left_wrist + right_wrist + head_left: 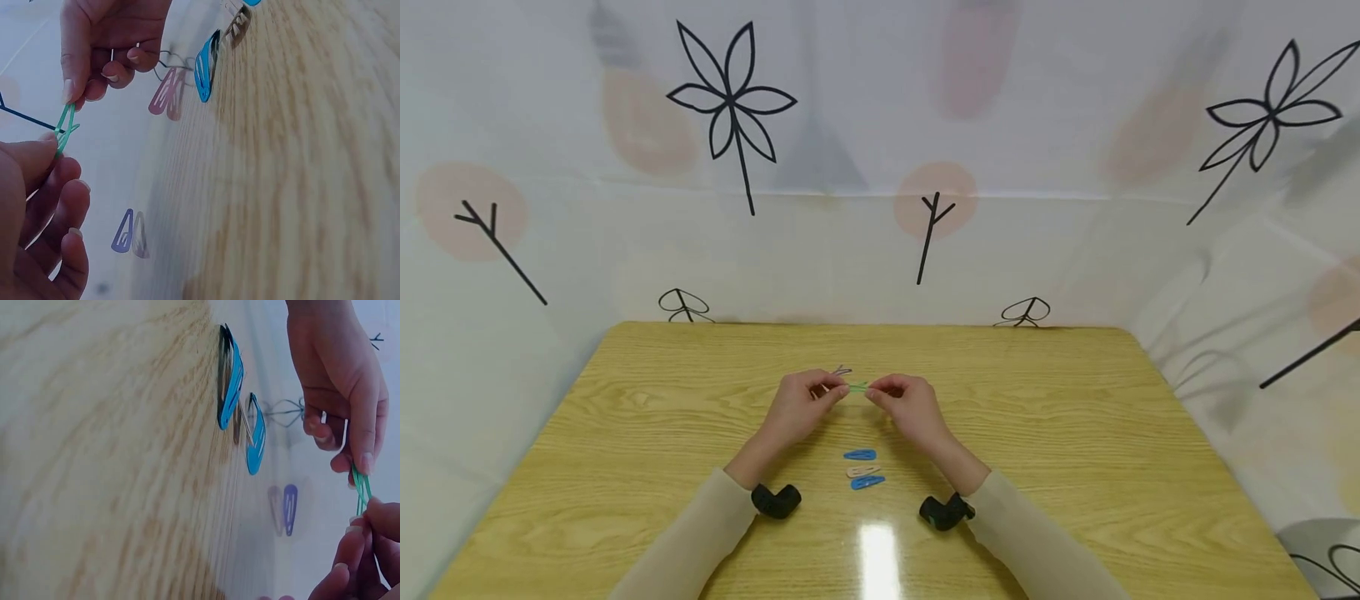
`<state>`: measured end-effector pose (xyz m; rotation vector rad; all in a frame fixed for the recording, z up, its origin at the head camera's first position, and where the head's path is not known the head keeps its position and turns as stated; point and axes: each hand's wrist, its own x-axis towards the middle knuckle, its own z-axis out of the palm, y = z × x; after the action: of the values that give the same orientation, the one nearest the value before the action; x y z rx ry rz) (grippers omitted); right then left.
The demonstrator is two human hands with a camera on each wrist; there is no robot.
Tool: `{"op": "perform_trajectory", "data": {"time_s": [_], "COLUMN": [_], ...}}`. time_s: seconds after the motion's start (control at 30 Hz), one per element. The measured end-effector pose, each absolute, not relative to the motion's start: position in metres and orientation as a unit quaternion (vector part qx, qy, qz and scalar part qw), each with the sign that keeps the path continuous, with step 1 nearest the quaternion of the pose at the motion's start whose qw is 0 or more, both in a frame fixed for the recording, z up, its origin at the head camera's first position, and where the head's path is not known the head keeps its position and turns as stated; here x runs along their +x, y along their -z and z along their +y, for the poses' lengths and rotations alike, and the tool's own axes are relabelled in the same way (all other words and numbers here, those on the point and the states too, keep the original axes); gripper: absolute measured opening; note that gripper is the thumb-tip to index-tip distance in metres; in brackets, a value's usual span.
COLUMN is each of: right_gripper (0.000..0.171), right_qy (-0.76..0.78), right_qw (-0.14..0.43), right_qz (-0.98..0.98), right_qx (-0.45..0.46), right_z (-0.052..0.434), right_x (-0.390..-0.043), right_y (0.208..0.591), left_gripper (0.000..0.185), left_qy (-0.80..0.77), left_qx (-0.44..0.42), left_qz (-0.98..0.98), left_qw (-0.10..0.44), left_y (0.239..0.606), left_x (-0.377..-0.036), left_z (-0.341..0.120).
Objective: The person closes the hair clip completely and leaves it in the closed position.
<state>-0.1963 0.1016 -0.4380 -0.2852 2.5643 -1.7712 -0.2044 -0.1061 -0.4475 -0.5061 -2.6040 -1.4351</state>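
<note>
- Head view bright, evenly lit; the bench carries a white glare streak on its near part.
- Soft shadows lie on the bench beside the sleeves.
- Green clip above the bench: little detail.
- Wrist views dimmer, hazier; bench's grain soft, purple clip mirrored in its gloss.

Patterned cloth hangs behind the wooden table.

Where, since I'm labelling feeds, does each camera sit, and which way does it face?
Head: on the person's head, facing forward and down at the table; left hand, right hand and sleeves show.
Left wrist: on that wrist, looking at the green clip; both hands show.
Right wrist: on that wrist, facing the green clip; both hands show.
The wrist views share the green clip and a blue clip.
</note>
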Motion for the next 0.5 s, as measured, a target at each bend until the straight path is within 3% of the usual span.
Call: {"op": "perform_trajectory", "data": {"time_s": [0.2,0.4,0.5], "right_gripper": [0.009,0.024,0.018], "right_qy": [0.559,0.556,0.559], "right_qw": [0.002,0.020,0.032], "right_qz": [0.825,0.826,0.823], "right_qx": [-0.085,-0.095,-0.096], "right_z": [0.1001,0.0990,0.0984], "right_x": [-0.1970,-0.1978,-0.1974], "right_y": [0.4397,0.4400,0.4394], "left_gripper": [0.012,0.012,0.011], "left_qy": [0.479,0.481,0.482], "left_qx": [-0.183,-0.179,-0.177], "left_qz": [-0.857,-0.858,-0.857], "left_qw": [0.045,0.037,0.040], "left_y": [0.4452,0.4438,0.4446], "left_x": [-0.2035,-0.2025,-0.2018], "left_z": [-0.1059,-0.1040,-0.1038]}}
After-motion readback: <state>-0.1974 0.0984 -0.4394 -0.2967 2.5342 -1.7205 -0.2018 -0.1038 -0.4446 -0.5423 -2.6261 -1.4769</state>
